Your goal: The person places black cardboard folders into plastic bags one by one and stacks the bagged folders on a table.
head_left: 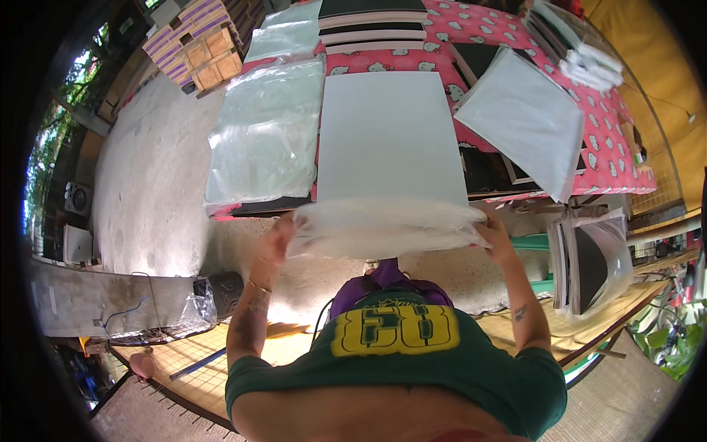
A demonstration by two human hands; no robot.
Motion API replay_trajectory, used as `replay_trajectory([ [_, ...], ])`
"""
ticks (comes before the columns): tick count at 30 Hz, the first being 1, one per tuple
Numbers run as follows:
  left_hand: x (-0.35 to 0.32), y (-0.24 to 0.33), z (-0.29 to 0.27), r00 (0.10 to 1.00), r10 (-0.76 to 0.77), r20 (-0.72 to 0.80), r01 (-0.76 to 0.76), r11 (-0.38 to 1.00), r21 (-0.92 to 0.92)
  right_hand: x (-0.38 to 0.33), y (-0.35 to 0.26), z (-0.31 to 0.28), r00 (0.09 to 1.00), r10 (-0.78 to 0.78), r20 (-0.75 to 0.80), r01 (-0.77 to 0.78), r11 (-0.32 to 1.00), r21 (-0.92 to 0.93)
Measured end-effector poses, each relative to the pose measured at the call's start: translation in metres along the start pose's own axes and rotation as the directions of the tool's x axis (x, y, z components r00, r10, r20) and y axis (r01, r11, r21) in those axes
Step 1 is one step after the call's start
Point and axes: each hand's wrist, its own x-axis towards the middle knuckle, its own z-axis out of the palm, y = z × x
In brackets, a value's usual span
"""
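A large white rectangular board [389,136] lies in front of me, its near end at the table's front edge. Across that near end a clear plastic bag [383,230] is bunched up. My left hand [278,239] grips the bag's left corner, and my right hand [495,234] pinches its right corner. Whether the board's near end sits inside the bag I cannot tell. To the left of the board is a pile of clear plastic bags [266,132]. On the right a white plastic-covered sheet [524,118] lies at a slant over dark frames [486,169].
Black-topped boards [372,22] are stacked at the table's back. The pink patterned tablecloth [618,158] shows between things. Plastic-wrapped panels [589,261] stand below right, near a green chair [532,243]. Cartons [213,59] are piled at far left, and wrapped items [578,48] lie back right.
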Motion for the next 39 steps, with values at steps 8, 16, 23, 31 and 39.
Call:
replay_trajectory([
  [8, 0.015, -0.089, 0.000, 0.836, 0.546, 0.050, -0.174, 0.178, 0.968, 0.021, 0.064, 0.041, 0.786, -0.493, -0.374, 0.149, 0.738, -0.659],
  [16, 0.003, -0.069, 0.023, 0.829, 0.496, -0.260, -0.074, 0.557, 0.827, -0.002, 0.016, 0.050, 0.791, -0.546, -0.277, 0.247, 0.698, -0.672],
  [23, 0.025, -0.063, -0.030, 0.767, 0.594, -0.242, -0.174, 0.556, 0.813, -0.019, 0.041, 0.096, 0.909, -0.249, -0.334, 0.195, 0.963, -0.187],
  [31, -0.004, 0.022, -0.030, 0.934, 0.352, 0.062, -0.346, 0.846, 0.405, -0.053, -0.048, 0.070, 0.928, -0.299, -0.223, 0.327, 0.940, 0.100],
  [39, 0.047, 0.199, 0.092, 0.668, 0.639, 0.382, -0.665, 0.742, -0.080, -0.028, -0.252, 0.076, 0.648, -0.759, -0.070, 0.706, 0.563, 0.430],
])
